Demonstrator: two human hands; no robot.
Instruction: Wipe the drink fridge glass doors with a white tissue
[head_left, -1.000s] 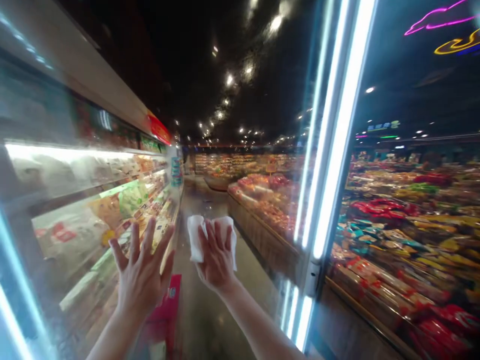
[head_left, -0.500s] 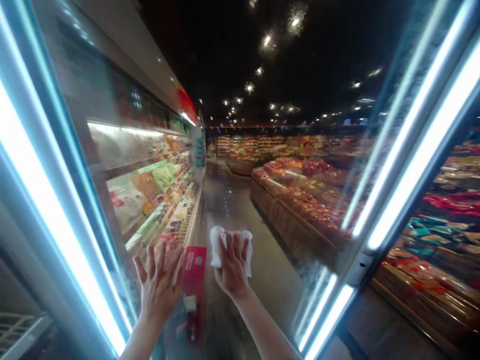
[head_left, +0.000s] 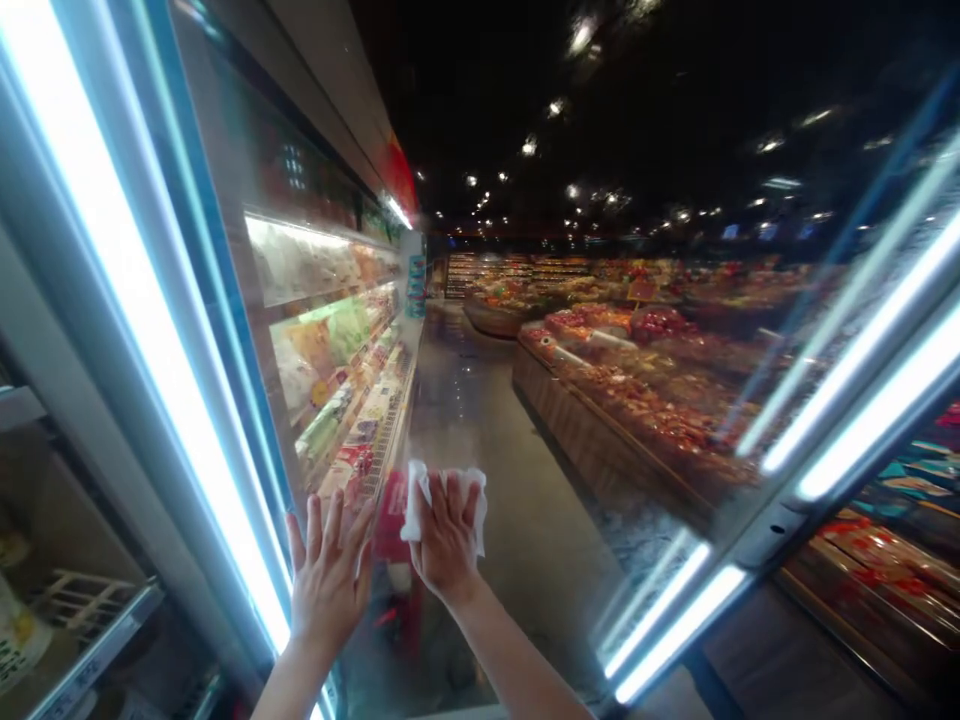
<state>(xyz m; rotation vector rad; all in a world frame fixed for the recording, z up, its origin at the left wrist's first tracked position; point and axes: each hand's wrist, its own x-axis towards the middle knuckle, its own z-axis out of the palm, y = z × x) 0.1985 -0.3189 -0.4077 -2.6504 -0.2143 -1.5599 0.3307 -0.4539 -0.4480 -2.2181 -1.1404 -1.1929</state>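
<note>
Flat against a clear glass pane (head_left: 540, 600), my left hand (head_left: 328, 580) spreads its fingers with nothing in it. Just right of it, my right hand (head_left: 446, 545) presses a white wiping cloth (head_left: 414, 510) to the same pane. The cloth sticks out on both sides of the fingers, and its middle is hidden beneath them. Bright light strips line the frame around the glass, one on the left (head_left: 150, 270) and one on the right (head_left: 885, 400).
Through the glass show a lit refrigerated shelf (head_left: 337, 350), an aisle floor (head_left: 480, 400) and a produce stand (head_left: 600, 440). A dim red box (head_left: 390, 520) stands behind the hands. A wire rack (head_left: 82, 600) is at lower left.
My right hand and the cloth have shifted a little left, closer to my left hand. My left hand stays spread on the glass. The view has turned slightly left.
</note>
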